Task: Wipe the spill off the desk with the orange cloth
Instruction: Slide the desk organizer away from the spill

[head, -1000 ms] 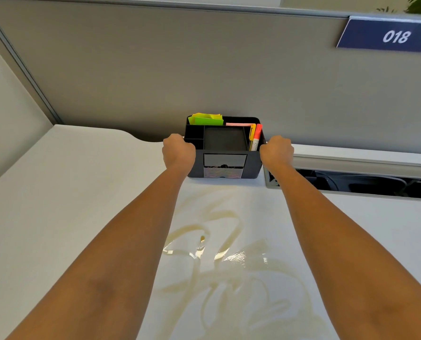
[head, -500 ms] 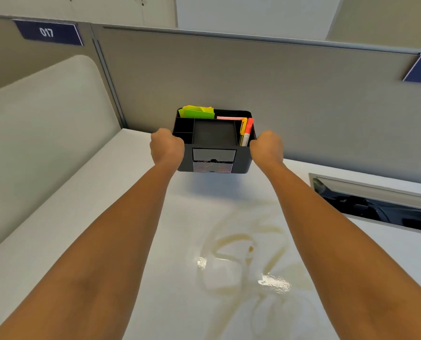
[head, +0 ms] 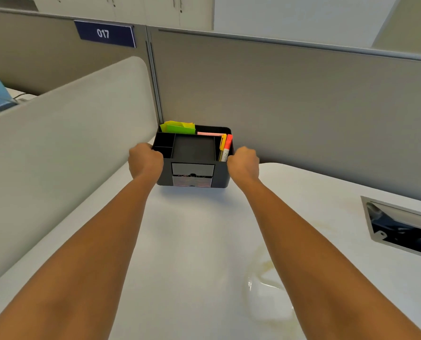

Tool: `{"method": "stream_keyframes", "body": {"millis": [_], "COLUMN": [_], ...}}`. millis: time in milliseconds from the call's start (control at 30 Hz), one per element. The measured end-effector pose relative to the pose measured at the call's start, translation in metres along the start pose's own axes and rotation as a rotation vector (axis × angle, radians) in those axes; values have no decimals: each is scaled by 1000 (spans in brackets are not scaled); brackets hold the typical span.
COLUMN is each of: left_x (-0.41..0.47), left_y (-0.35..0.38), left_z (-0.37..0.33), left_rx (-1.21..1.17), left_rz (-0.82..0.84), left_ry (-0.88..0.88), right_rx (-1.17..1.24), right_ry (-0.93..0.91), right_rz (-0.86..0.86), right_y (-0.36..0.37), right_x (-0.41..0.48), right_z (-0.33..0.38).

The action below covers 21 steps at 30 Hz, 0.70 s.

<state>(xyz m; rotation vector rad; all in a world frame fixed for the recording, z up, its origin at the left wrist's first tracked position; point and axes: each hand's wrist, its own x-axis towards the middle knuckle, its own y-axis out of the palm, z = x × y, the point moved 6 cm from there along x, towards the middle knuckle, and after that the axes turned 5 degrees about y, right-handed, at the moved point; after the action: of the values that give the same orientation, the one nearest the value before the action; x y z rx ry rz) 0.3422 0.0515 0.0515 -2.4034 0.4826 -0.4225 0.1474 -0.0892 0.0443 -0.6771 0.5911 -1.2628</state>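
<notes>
A black desk organiser (head: 193,153) with green and pink notes and an orange marker is held between both hands near the desk's back left corner. My left hand (head: 145,161) grips its left side and my right hand (head: 243,162) grips its right side. Whether its base touches the white desk (head: 192,241) I cannot tell. A yellowish spill (head: 266,278) lies on the desk low in the view, partly hidden under my right forearm. No orange cloth is in view.
A grey partition (head: 302,106) runs along the back and a pale curved divider (head: 57,148) stands on the left. A metal cable tray opening (head: 401,229) is cut into the desk at the right.
Both hands have carried the organiser leftwards from above the spill toward the back left corner. The view has swung left, so the spill now sits at the lower right.
</notes>
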Motion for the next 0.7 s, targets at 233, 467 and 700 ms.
{"method": "stream_keyframes", "body": {"millis": [233, 467, 700], "left_x": [9, 7, -2], "left_y": [2, 7, 9], "left_z": [26, 38, 31], "left_rx": [9, 16, 63], "left_rz": [-6, -11, -13], "left_ry": [-11, -20, 45], "right_rx": [3, 22, 87], "right_ry": [-3, 36, 54], "right_rz": [20, 12, 30], "right_y": [27, 32, 20], "right_x": [-3, -4, -4], "right_z": [2, -1, -13]}}
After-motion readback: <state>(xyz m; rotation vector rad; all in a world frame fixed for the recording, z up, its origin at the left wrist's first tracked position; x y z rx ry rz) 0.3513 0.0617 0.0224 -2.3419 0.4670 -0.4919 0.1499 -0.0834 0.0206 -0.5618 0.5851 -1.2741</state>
